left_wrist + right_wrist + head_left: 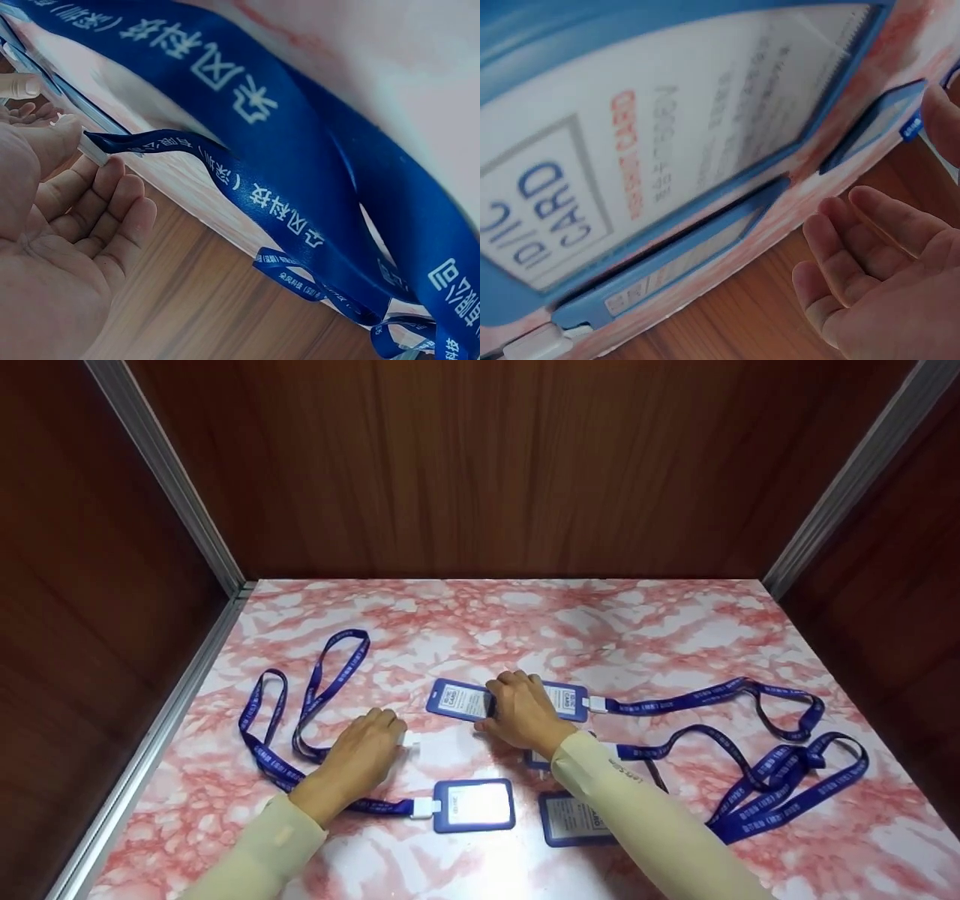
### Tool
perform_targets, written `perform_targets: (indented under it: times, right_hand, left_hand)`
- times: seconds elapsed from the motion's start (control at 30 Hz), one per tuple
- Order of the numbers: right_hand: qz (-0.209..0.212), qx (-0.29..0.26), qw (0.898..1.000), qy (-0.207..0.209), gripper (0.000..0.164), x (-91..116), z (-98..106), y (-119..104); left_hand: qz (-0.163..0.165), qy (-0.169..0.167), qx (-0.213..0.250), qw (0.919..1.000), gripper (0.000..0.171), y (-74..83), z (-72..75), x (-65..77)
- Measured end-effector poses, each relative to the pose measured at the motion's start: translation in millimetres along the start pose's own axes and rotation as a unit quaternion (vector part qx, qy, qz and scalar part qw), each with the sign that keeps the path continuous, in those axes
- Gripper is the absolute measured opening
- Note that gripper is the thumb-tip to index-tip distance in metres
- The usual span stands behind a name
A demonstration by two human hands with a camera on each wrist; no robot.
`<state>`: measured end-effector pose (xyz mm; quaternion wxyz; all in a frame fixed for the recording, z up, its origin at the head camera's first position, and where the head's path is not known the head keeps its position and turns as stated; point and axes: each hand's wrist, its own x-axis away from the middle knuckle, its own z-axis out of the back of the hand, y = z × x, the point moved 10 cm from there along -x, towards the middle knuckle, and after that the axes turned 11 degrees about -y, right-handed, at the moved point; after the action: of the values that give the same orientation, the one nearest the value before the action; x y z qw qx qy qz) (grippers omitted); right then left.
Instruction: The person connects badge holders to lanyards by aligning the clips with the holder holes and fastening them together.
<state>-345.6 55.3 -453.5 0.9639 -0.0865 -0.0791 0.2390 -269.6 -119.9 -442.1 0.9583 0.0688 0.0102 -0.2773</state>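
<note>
My left hand (364,750) pinches the white plastic clip (94,148) of a blue printed lanyard (285,202) between thumb and fingers. The lanyard loops over the left of the table beside that hand. My right hand (525,709) is over two blue-framed card holders lying end to end, its fingers loosely bent and holding nothing in the right wrist view. The left card holder (454,700) shows a bare slot at its outer end. The right card holder (568,702) joins a lanyard (675,703) through a white clip; my hand hides the middle of the pair.
Nearer me, a card holder (474,805) on a lanyard lies below my left hand. Another card holder (574,817) is partly under my right forearm, and one more (537,760) shows beside the wrist. Tangled lanyards (780,787) cover the right. Wood panels (495,472) enclose the marbled table (637,615).
</note>
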Motion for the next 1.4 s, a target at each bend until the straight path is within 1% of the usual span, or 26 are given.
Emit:
perform_targets:
  times: [0.17, 0.27, 0.37, 0.47, 0.6, 0.73, 0.8, 0.93, 1.03, 1.13, 1.27, 1.4]
  right_hand:
    - [0.005, 0.006, 1.0, 0.01, 0.066, -3, -2, -3]
    - [0.012, 0.006, 1.0, 0.017, 0.057, -5, -3, -5]
    - [0.009, 0.006, 1.0, 0.016, 0.049, -8, -5, -5]
    - [-0.002, 0.008, 1.0, 0.006, 0.05, -11, -8, -3]
    - [-0.009, 0.01, 1.0, -0.003, 0.062, -13, -11, 1]
    - [-0.012, 0.014, 1.0, -0.011, 0.067, -15, -13, 2]
    - [-0.012, 0.014, 1.0, -0.015, 0.066, -17, -14, 2]
    - [-0.009, 0.012, 1.0, -0.022, 0.055, -17, -14, 1]
    - [-0.002, 0.011, 1.0, -0.026, 0.048, -17, -14, -1]
    - [0.01, 0.006, 1.0, -0.02, 0.044, -16, -12, -3]
    - [0.025, -0.004, 1.0, -0.006, 0.04, -14, -9, -7]
    - [0.024, -0.004, 1.0, -0.013, 0.039, -14, -10, -8]
  left_hand:
    - [0.002, 0.001, 0.0, 1.0, 0.017, -0.3, -0.2, -0.3]
    - [-0.002, 0.012, -0.002, 0.9999, 0.017, -0.1, 1.1, 0.6]
    - [-0.002, 0.013, 0.001, 0.9999, 0.017, -0.7, 0.0, 1.0]
    - [0.0, 0.007, 0.005, 1.0, 0.017, -1.5, -1.3, 0.5]
    - [0.006, -0.004, 0.011, 0.9999, 0.017, -3.0, -2.4, -1.0]
    - [0.009, -0.009, 0.015, 0.9998, 0.017, -3.9, -3.7, -1.4]
    - [0.006, -0.005, 0.013, 0.9999, 0.017, -3.6, -3.4, -1.0]
    - [0.001, 0.001, 0.01, 0.9999, 0.017, -3.3, -2.7, -0.2]
    - [0.003, -0.001, 0.012, 0.9999, 0.017, -4.0, -2.6, -0.6]
    - [0.004, -0.002, 0.012, 0.9999, 0.016, -4.2, -2.4, -1.4]
    - [-0.001, 0.006, 0.007, 1.0, 0.016, -3.4, -1.0, -2.5]
    - [-0.001, 0.007, 0.007, 1.0, 0.016, -4.0, -1.4, -4.4]
